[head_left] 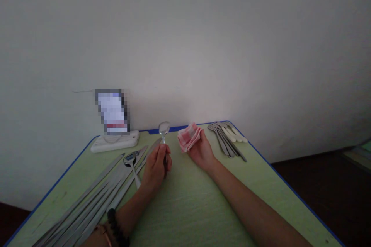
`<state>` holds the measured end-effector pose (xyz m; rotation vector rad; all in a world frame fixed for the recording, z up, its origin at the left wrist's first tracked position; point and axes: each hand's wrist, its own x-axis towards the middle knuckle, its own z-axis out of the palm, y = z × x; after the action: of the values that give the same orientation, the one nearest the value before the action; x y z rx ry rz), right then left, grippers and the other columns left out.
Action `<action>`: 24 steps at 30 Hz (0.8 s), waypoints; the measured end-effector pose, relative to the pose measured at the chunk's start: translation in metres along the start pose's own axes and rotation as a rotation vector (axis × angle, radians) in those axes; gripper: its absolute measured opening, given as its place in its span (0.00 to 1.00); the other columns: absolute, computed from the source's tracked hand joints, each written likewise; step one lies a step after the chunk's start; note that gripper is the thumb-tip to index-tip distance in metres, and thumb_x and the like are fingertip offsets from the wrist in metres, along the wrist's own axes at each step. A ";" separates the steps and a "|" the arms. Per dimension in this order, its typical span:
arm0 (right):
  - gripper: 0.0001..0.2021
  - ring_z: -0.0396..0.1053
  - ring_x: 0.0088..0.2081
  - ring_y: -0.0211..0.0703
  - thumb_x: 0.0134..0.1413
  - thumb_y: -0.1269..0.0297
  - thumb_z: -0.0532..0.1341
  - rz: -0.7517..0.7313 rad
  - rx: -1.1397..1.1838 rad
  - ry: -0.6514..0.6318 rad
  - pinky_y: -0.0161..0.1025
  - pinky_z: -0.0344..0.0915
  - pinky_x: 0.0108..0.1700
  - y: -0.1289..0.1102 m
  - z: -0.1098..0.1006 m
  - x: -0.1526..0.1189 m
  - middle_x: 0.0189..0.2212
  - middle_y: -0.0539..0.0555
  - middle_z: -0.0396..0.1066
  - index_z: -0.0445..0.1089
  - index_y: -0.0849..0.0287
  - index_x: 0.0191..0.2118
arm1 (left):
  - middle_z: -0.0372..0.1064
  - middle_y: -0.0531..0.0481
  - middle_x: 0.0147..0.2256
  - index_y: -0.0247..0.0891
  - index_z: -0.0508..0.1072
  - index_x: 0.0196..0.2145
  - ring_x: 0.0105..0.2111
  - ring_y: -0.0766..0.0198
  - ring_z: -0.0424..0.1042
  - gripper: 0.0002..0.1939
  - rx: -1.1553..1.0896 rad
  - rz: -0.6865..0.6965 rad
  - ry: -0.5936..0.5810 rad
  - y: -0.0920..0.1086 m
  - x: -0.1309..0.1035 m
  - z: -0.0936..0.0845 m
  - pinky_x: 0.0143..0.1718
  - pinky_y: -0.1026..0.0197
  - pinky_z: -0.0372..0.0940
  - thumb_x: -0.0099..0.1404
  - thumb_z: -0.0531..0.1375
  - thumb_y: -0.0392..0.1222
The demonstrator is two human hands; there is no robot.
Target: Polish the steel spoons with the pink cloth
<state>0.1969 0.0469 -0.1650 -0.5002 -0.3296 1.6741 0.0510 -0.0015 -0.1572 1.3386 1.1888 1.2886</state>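
My left hand (158,164) is closed round the handle of a metal spoon (164,127), which stands nearly upright with its bowl at the top. To its right, my right hand (202,150) holds a folded pink and white checked cloth (189,137), raised over the table. Spoon and cloth are apart. Left of my left hand, another shiny spoon (130,159) lies on a spread of long metal cutlery (98,197). Beyond my right hand lies a group of metal cutlery (224,141), with several white-handled pieces (236,135) beside it.
The green table (185,216) has a blue edge and stands against a grey wall (185,46). At the back left, a blurred phone (112,112) stands upright on a white block (116,142). Dark floor (313,173) shows at the right.
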 end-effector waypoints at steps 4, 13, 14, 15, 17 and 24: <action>0.21 0.72 0.36 0.44 0.56 0.46 0.48 0.111 -0.017 -0.087 0.46 0.66 0.41 -0.003 0.001 -0.006 0.32 0.53 0.75 0.68 0.57 0.38 | 0.56 0.62 0.11 0.39 0.61 0.29 0.10 0.73 0.52 0.18 0.080 0.008 -0.116 -0.001 -0.002 0.000 0.12 0.71 0.47 0.65 0.45 0.55; 0.23 0.70 0.33 0.45 0.52 0.46 0.51 0.178 -0.125 -0.250 0.43 0.66 0.39 -0.004 0.006 -0.011 0.29 0.54 0.74 0.67 0.61 0.40 | 0.55 0.62 0.10 0.38 0.66 0.28 0.11 0.70 0.54 0.18 0.327 -0.047 -0.373 -0.004 -0.004 0.005 0.17 0.68 0.52 0.64 0.46 0.52; 0.22 0.70 0.33 0.45 0.52 0.48 0.50 0.178 -0.125 -0.254 0.43 0.66 0.38 -0.004 0.005 -0.010 0.29 0.55 0.74 0.68 0.62 0.39 | 0.55 0.61 0.10 0.38 0.66 0.28 0.11 0.70 0.54 0.18 0.338 -0.051 -0.376 -0.004 -0.004 0.006 0.17 0.68 0.52 0.64 0.45 0.52; 0.21 0.70 0.33 0.46 0.52 0.49 0.50 0.172 -0.121 -0.253 0.42 0.66 0.37 -0.004 0.004 -0.010 0.28 0.55 0.73 0.68 0.63 0.38 | 0.55 0.62 0.10 0.38 0.66 0.28 0.11 0.70 0.54 0.18 0.347 -0.054 -0.373 -0.004 -0.004 0.006 0.17 0.68 0.51 0.64 0.45 0.53; 0.19 0.69 0.32 0.45 0.51 0.53 0.50 0.149 -0.122 -0.243 0.41 0.65 0.34 -0.002 0.001 -0.008 0.27 0.55 0.73 0.68 0.63 0.37 | 0.55 0.62 0.10 0.38 0.66 0.28 0.11 0.70 0.54 0.19 0.362 -0.061 -0.359 -0.004 -0.004 0.006 0.17 0.68 0.51 0.64 0.45 0.53; 0.07 0.63 0.20 0.34 0.46 0.63 0.62 0.124 -0.368 -0.198 0.32 0.59 0.22 0.008 -0.002 -0.008 0.20 0.48 0.69 0.67 0.62 0.30 | 0.59 0.60 0.12 0.38 0.65 0.28 0.13 0.68 0.59 0.18 0.425 -0.018 -0.361 -0.003 -0.004 0.006 0.21 0.66 0.56 0.65 0.44 0.51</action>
<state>0.1916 0.0375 -0.1696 -0.6367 -0.7747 1.7953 0.0568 -0.0050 -0.1611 1.7727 1.2495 0.7543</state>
